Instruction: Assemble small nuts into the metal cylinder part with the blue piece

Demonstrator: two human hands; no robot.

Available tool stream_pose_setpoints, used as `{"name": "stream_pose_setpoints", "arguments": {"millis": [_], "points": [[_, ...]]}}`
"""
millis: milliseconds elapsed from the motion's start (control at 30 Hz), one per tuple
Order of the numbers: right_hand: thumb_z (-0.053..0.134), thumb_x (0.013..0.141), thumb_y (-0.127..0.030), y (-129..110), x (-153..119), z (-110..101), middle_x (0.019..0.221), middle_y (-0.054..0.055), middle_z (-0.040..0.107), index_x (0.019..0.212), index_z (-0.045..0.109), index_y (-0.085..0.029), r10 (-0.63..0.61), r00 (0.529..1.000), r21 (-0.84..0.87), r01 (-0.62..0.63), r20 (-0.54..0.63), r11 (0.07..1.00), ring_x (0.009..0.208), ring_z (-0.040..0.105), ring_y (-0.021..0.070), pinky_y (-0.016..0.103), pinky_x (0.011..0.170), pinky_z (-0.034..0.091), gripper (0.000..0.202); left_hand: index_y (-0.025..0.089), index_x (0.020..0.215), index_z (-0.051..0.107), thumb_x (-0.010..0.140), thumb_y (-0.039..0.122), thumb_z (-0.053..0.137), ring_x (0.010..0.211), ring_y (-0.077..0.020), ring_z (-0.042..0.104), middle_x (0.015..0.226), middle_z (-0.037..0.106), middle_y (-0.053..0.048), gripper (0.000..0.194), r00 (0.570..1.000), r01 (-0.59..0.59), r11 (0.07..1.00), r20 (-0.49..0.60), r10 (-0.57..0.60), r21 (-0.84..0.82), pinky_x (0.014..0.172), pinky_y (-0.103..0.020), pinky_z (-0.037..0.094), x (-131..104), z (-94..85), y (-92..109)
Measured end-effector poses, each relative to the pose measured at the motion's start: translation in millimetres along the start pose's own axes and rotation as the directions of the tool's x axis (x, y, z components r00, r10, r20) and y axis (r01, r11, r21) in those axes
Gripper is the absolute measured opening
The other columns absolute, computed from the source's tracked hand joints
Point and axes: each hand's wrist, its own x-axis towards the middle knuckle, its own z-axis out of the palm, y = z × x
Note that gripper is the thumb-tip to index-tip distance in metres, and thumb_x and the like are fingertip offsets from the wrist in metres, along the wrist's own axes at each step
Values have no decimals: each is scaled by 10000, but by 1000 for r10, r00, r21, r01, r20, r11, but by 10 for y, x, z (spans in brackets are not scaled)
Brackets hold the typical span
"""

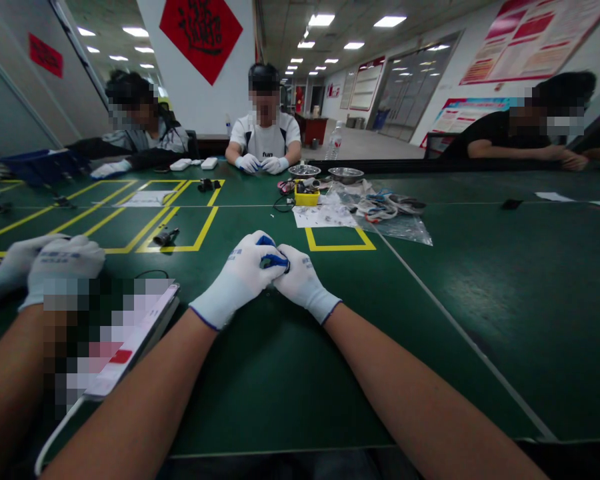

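On the green table (290,407), the left hand (245,272) and right hand (304,279) meet near the middle, with a yellow tub (307,199) beyond them on the far side and a dark metal part (165,238) lying loose to the left, within yellow taped lines (207,228). Smallest is the dark piece (287,267) between the hands — both sets of fingertips pinched on it, mostly hiding it — so handling looks under way, though how much is done or left I cannot tell.
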Motion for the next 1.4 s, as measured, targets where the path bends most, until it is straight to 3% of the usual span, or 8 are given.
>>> {"name": "stream_pose_setpoints", "arguments": {"millis": [400,600,800,1033,1267,1400], "points": [[652,773,-294,27,9,-7,742,-12,614,717,489,-244,21,1000,-29,-21,-7,999,685,547,163,289,677,436,179,196,761,803,792,259,760,900,-206,668,940,691,-40,82,995,96,929,4,-102,-359,867,-365,555,-6,80,-102],[648,774,-268,11,12,-3,762,-9,612,727,503,-240,43,999,-37,-44,-14,998,724,575,175,293,691,429,155,205,782,806,782,279,758,956,-230,676,966,699,-45,89,992,106,930,-34,-125,-352,914,-398,549,-7,113,-104],[656,753,-283,6,26,9,759,-15,603,728,497,-245,60,998,-16,-60,-32,998,730,568,181,306,720,441,164,206,792,795,800,288,757,947,-228,675,984,685,-43,91,987,93,967,-108,-121,-235,911,-399,549,-20,112,-49],[616,742,-242,17,28,28,749,-19,605,753,500,-254,94,986,-8,-96,-135,995,716,561,188,304,683,419,118,196,827,775,828,286,728,986,-233,685,1032,688,-54,102,962,91,973,-233,-141,-211,919,-395,558,-35,171,-26],[620,803,-318,59,40,46,755,-17,590,745,485,-253,83,984,59,-75,-157,995,727,575,180,305,695,442,161,191,880,785,809,332,723,949,-219,689,999,693,-49,170,906,80,941,-369,-206,-329,886,-373,592,-2,157,-110],[646,802,-350,59,40,37,773,-15,596,753,482,-253,92,984,60,-84,-154,995,738,569,180,311,714,462,197,183,881,783,803,347,725,960,-223,693,1003,695,-54,191,900,87,924,-369,-234,-374,892,-375,594,8,148,-135]]}}
